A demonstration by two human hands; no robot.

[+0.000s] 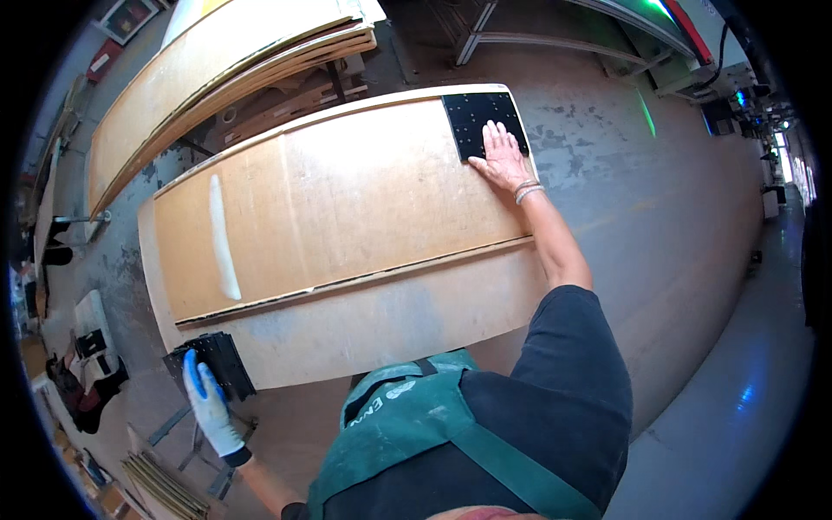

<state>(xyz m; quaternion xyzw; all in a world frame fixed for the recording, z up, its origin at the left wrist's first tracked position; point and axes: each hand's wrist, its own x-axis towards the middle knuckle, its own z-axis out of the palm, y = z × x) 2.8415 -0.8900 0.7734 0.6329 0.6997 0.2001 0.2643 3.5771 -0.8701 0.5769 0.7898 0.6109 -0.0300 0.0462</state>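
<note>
Bare, with a bracelet at the wrist, my right hand [503, 159] lies flat with fingers stretched over a black panel dotted with small holes [472, 113]. That panel sits at the far right corner of a long wooden board [364, 182] on the worktable [390, 325]. A blue-and-white work glove covers my left hand [208, 406]. Its fingers reach along the side of a stack of black panels [227, 362] at the table's near left corner; the fingers look extended, and whether they press on the stack cannot be made out.
A pale strip [224, 238] marks the board's left part. Beyond the table stands a stack of large wooden sheets [225, 78]. Thin boards [165, 485] lean at lower left. A metal frame [537, 39] and a machine stand at far right. A dark bag [78, 390] lies at left.
</note>
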